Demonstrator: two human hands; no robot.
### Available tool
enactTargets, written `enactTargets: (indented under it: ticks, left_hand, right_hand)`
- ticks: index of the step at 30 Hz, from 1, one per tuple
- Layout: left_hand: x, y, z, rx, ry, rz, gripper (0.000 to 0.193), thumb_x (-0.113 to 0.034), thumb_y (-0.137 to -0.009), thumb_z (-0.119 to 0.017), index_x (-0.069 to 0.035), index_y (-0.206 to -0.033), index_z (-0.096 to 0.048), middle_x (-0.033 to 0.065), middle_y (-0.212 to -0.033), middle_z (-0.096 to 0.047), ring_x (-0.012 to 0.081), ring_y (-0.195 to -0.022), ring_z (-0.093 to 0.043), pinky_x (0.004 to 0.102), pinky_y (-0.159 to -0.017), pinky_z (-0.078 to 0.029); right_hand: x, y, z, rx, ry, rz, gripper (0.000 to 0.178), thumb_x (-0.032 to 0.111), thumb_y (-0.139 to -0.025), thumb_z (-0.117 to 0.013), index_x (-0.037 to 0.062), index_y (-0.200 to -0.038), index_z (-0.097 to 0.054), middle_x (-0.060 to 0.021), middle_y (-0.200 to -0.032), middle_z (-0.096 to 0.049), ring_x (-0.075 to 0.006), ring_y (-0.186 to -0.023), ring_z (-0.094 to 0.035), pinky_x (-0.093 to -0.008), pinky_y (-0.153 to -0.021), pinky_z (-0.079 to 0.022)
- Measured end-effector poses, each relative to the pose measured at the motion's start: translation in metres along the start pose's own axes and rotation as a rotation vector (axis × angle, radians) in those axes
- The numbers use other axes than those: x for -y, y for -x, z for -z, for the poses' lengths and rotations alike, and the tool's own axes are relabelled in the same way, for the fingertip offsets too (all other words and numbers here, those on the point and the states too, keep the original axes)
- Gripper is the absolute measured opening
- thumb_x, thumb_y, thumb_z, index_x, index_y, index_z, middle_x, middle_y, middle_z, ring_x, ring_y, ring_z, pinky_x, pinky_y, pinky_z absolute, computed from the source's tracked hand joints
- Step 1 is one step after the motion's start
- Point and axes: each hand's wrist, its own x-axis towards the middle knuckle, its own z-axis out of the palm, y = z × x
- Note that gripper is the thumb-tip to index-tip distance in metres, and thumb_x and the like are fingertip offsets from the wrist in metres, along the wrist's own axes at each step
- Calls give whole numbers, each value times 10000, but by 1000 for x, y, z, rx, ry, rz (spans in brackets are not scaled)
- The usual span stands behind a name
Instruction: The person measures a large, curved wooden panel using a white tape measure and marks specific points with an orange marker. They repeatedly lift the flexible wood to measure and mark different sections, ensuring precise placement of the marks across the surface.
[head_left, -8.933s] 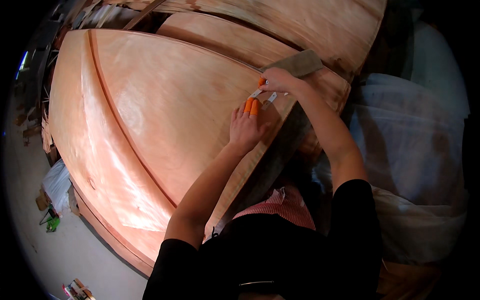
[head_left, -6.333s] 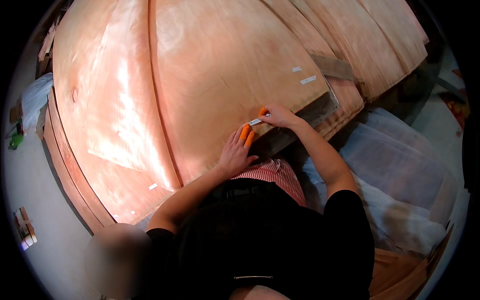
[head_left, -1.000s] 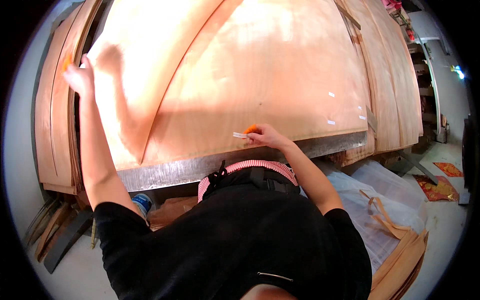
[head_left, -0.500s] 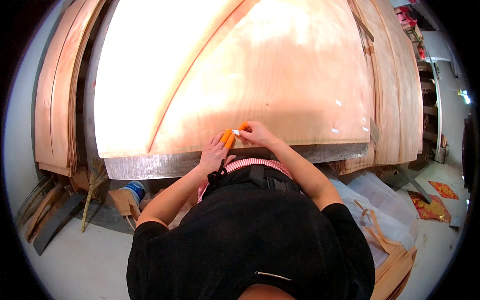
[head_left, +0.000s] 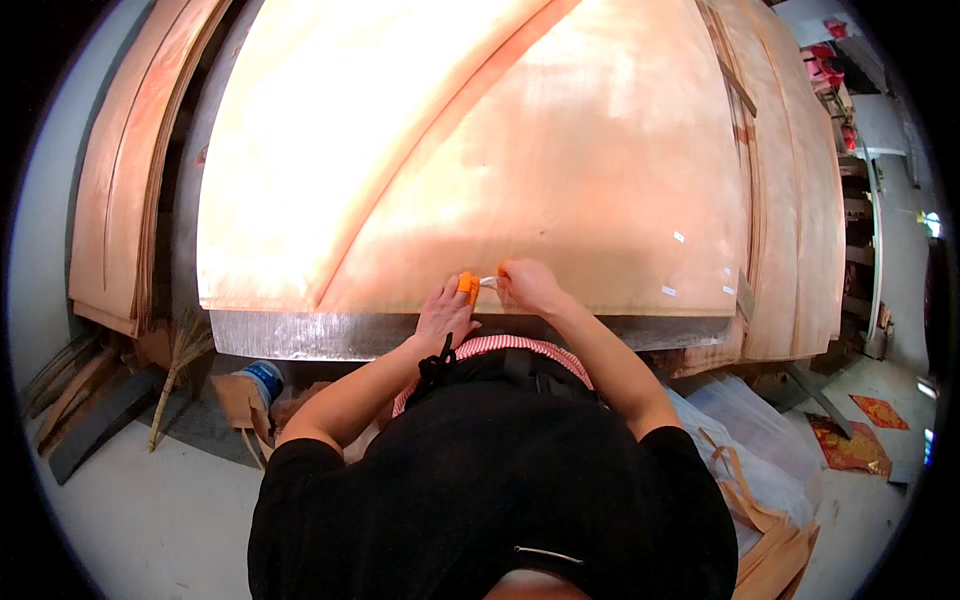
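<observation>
A large sheet of pale wood veneer [head_left: 430, 240] lies in front of me, with a long curved ripple running up it. Near its front edge my left hand [head_left: 447, 310] rests with orange-covered fingertips pressed down and the thumb apart, nearer my body. My right hand [head_left: 530, 287] is closed, an orange cover on one finger. A short white strip, like tape [head_left: 488, 282], stretches from its grip to the left fingertips. The strip's ends are hidden by the fingers. Small white tape pieces [head_left: 669, 291] stick to the sheet at the right.
A dark metal edge [head_left: 290, 335] shows below the veneer. More veneer stacks stand at the left [head_left: 125, 210] and right [head_left: 800, 200]. On the floor are a straw broom [head_left: 178, 365], a blue-and-white tub [head_left: 265, 380] and clear plastic sheeting [head_left: 755, 430].
My right hand has turned and closed more, moving slightly right, and the white strip looks longer and twisted. The left fingers have drawn closer together. The whole view has shifted slightly.
</observation>
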Motion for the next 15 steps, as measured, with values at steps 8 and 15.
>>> enactTargets:
  ticks: [8,15]
  left_hand:
    - [4,-1,-2,-46,-4,-50,560,-393,-728,-626,-4,-1123,-542,162,-1234,-430,289,-1180,-357,375,-958,-320]
    - [27,-20,4,-330,733,138,335,-281,-742,-652,-88,-1014,-621,136,-1040,-549,313,-1094,-434,394,-925,-351]
  right_hand:
    - [-49,-38,53,-34,37,3,143,178,-834,-518,54,-808,-584,-127,-698,-597,-233,-637,-600,-370,-565,-469]
    - [-47,-67,25,77,-924,-23,155,195,-895,-499,95,-939,-608,-49,-720,-625,-190,-594,-598,-331,-577,-495]
